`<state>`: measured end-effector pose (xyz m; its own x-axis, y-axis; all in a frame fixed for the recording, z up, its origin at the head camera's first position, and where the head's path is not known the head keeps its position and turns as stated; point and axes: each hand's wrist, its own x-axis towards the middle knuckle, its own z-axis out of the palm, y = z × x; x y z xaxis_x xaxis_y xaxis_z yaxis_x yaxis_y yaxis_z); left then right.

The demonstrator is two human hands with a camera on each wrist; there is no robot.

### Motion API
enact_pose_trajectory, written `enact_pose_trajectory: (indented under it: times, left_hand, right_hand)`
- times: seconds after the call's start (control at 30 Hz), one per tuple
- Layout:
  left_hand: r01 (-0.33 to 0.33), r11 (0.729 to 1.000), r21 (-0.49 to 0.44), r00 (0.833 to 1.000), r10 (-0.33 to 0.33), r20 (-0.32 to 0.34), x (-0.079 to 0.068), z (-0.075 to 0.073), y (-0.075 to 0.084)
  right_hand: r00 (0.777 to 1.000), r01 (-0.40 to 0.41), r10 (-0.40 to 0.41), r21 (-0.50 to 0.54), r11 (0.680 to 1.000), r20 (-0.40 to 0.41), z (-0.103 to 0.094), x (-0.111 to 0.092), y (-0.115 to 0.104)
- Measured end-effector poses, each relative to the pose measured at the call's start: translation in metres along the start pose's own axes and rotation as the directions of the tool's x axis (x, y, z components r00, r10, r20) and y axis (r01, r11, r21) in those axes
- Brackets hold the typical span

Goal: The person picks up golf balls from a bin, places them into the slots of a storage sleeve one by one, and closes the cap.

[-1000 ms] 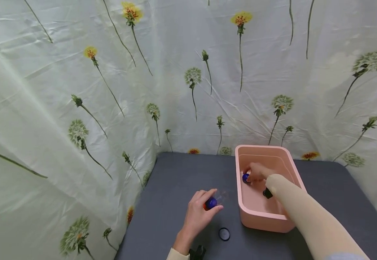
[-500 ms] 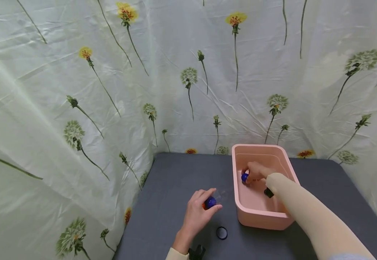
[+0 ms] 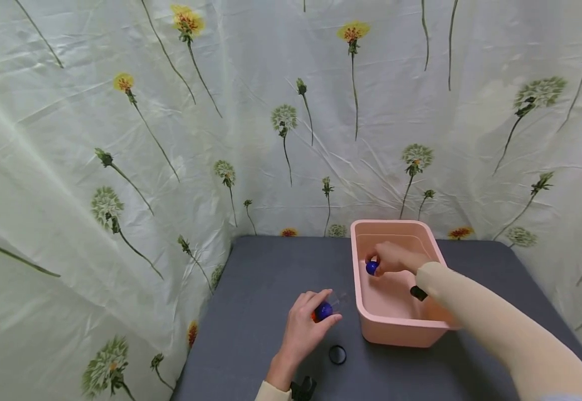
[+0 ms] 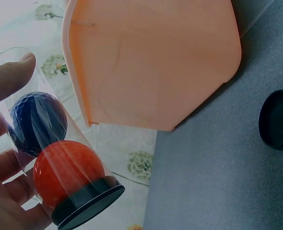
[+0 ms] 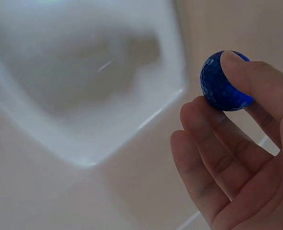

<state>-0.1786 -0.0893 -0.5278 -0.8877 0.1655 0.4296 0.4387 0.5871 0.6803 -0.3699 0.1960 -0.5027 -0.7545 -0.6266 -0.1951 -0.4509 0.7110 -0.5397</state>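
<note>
My left hand (image 3: 304, 323) holds a clear plastic tube (image 4: 76, 127) tilted over the table, thumb on one side and fingers on the other. Inside the tube an orange ball (image 4: 67, 172) sits against the black end cap (image 4: 88, 203), and a dark blue dimpled golf ball (image 4: 38, 122) lies above it. The tube's other end has no cap on it. Within the pink bin (image 3: 396, 326), my right hand (image 3: 390, 258) pinches another blue golf ball (image 5: 223, 81) between thumb and fingers.
A loose round black cap (image 3: 337, 355) lies on the dark grey table (image 3: 280, 262), between the left hand and the bin. Behind and to the left hangs a pale flowered curtain (image 3: 170, 139).
The right hand has lifted slightly inside the bin with the blue golf ball. My left hand keeps its hold on the tube. The head view has turned slightly right.
</note>
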Motion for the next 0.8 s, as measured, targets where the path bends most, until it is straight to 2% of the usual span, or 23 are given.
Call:
enact_pose_trajectory:
  times: [0.17,0.43,0.63,0.8]
  left_hand:
    - [0.003,1.0,0.001,1.0,-0.003,0.008,-0.001,0.001,0.002]
    - [0.002,1.0,-0.007,1.0,-0.002,0.015,-0.002,0.003,0.005]
    - [0.016,1.0,-0.004,1.0,-0.016,0.021,-0.002,0.005,0.007]
    - [0.023,1.0,-0.013,1.0,-0.022,0.021,-0.002,0.006,0.01]
  right_hand:
    - [0.999,-0.001,0.0,-0.029,1.0,-0.034,-0.008,-0.012,-0.011]
    - [0.995,0.005,-0.006,-0.01,1.0,-0.101,-0.015,-0.036,-0.028]
    - [0.985,0.016,-0.022,-0.035,0.999,-0.17,-0.017,-0.054,-0.042]
    - [0.973,0.033,-0.034,-0.01,0.999,-0.229,-0.02,-0.071,-0.058]
